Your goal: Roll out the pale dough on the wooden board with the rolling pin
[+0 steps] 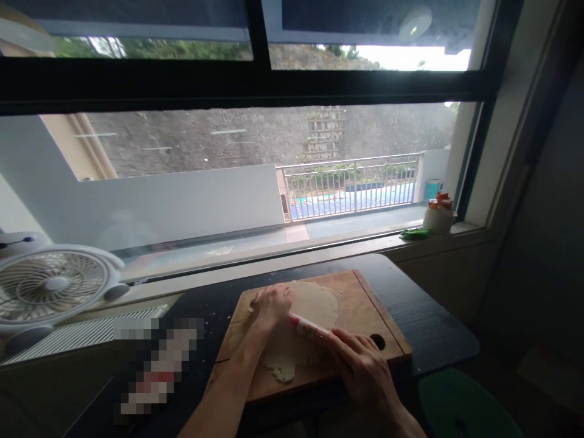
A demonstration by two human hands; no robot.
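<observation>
A thin sheet of pale dough [314, 302] with ragged edges lies on a wooden cutting board [365, 307]. Across the dough runs a slim cylinder with a red and white printed surface [310, 328], slanting from upper left to lower right. My left hand [274, 302] is closed over its upper left end, above the left part of the dough. Its lower right end is in my right hand [360, 359], whose fingers wrap round it near the board's front right. A torn flap of dough [285, 372] sticks out at the sheet's front edge.
The board rests on a dark table [410, 304] under a window. A white fan [55, 284] stands at the left. On the sill at the right are a white container with an orange top [438, 216] and a green item [414, 233]. A green round object [465, 404] shows at lower right.
</observation>
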